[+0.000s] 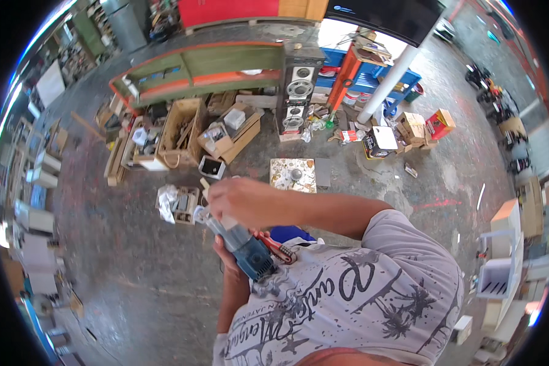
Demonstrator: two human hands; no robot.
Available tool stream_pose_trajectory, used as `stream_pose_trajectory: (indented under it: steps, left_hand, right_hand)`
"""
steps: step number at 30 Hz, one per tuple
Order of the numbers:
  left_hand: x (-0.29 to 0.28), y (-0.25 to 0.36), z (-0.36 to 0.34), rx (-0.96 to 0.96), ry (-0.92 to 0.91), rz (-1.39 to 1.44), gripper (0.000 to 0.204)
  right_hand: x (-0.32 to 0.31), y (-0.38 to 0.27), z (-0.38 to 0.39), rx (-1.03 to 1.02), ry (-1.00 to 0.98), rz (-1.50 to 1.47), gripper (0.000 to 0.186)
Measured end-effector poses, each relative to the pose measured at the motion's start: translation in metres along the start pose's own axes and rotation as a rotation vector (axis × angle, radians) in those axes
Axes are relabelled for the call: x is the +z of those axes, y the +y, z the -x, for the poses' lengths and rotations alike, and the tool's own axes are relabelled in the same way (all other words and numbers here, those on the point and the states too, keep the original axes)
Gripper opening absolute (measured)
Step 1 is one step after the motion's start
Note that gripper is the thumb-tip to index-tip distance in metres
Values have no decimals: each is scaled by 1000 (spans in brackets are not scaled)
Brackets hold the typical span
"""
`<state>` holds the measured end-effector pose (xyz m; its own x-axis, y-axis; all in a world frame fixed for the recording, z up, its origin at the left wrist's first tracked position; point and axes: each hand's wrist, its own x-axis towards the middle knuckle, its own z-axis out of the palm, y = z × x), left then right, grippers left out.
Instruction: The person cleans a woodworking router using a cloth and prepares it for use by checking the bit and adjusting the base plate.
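My left hand is wrapped round a handheld power tool, which leans against my shirt. It looks like a trim router, with a vented teal motor housing and a grey, partly see-through front end. Over that front end my right hand is curled and smeared by motion, its fingertips mostly hidden. A pale strip shows just beyond the right hand; whether the hand holds it is unclear. Beside the motor housing, against my shirt, lies a red-and-black handled tool, its kind not clear.
On the floor ahead stand a small patterned table, a tall speaker and a wooden crate of scraps. A small open box sits near my hands. A white pole rises at the right, near cardboard boxes.
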<state>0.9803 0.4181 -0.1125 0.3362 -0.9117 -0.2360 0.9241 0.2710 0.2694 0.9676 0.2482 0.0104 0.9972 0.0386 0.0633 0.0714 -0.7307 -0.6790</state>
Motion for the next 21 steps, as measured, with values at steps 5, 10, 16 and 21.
stream_pose_trajectory:
  steps: [5,10,16,21]
  left_hand:
    - [-54,18,12,-105,-50,50,87]
    - [-63,26,27,-197,-21,-62,90]
    - [-74,22,33,-196,-80,4,85]
    - [-73,21,36,-197,-70,-23,85]
  right_hand:
    - [28,-11,-21,-59,129,268,18]
    - [37,-20,-9,87,47,9,9]
    - [45,-39,-9,307,92,161,7]
    - [45,-32,-6,35,114,159,8]
